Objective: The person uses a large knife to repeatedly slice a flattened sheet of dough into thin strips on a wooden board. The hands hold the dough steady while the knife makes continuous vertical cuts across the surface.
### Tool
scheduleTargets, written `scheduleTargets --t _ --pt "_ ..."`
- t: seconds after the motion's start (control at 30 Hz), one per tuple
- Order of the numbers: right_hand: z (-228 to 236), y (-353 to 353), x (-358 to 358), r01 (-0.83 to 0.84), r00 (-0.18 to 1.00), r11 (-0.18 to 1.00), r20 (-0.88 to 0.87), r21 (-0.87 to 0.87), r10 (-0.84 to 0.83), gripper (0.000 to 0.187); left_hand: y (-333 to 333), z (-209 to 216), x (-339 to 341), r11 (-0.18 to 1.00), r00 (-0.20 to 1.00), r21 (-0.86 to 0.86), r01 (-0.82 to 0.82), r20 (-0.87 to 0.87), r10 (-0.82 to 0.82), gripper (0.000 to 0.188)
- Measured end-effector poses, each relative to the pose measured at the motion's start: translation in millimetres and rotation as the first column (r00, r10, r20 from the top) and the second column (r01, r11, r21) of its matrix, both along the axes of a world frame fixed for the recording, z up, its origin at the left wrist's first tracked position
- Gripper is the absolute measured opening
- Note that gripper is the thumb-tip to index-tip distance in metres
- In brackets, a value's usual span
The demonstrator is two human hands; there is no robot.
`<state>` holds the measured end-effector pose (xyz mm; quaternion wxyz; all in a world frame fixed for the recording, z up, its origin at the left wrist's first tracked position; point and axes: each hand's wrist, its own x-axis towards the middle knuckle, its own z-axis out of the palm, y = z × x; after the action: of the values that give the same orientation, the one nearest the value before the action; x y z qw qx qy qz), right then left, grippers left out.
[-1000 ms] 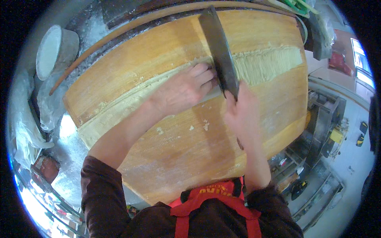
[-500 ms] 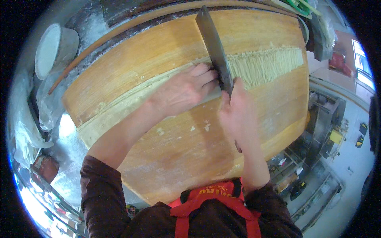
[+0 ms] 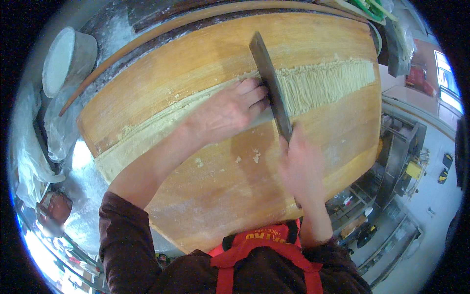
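A long folded strip of pale dough (image 3: 147, 128) runs across a wooden board (image 3: 205, 210). My left hand (image 3: 232, 110) presses on it with curled fingers, the knuckles close against the blade. In my right hand (image 3: 303, 164), slightly blurred, is the handle of a large knife (image 3: 268, 73), mostly hidden by the hand. The blade stands across the dough, its tip pointing toward the far edge of the board. To its right lie thin cut noodles (image 3: 330, 85) in a row, side by side. Small dough scraps (image 3: 256, 157) sit on the board nearer to me.
A long wooden rolling pin (image 3: 196, 19) lies along the board's far edge. Far left stands a white tub (image 3: 59, 61) beside clear plastic bags (image 3: 32, 164). Green-topped vegetables (image 3: 374, 9) are at the far right. Metal shelving (image 3: 401, 152) is beyond the board's right edge.
My right hand has drawn the knife back toward me, its tip now nearer. My left hand stays in almost the same place on the dough.
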<state>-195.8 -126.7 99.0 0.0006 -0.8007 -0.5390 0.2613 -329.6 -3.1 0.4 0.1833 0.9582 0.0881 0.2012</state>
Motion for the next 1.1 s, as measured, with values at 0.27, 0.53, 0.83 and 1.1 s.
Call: scheduleTargets --t 0.27,0.53,0.83,1.1 --pt "-22.7 12.7 12.3 0.054 0.994 0.982 -0.107 0.181 -0.035 0.019 2.2 0.2 -1.6 0.999 1.000 0.029 -0.017 -0.003 0.017 0.034" --pt "7.6 -18.9 1.6 -0.002 0.999 1.000 -0.035 0.025 0.003 0.020 0.7 -0.2 -2.3 1.000 1.000 -0.024 0.017 0.000 -0.017 0.034" --pt "-32.6 17.0 13.9 0.097 0.982 0.975 -0.176 0.201 -0.062 0.018 -0.6 2.6 -3.6 1.000 1.000 -0.006 -0.007 -0.004 0.007 0.034" --pt "8.8 -18.8 -3.1 0.002 0.999 1.000 -0.044 0.019 -0.001 0.020 0.8 4.9 -8.2 1.000 1.000 0.012 0.005 -0.023 -0.005 0.034"
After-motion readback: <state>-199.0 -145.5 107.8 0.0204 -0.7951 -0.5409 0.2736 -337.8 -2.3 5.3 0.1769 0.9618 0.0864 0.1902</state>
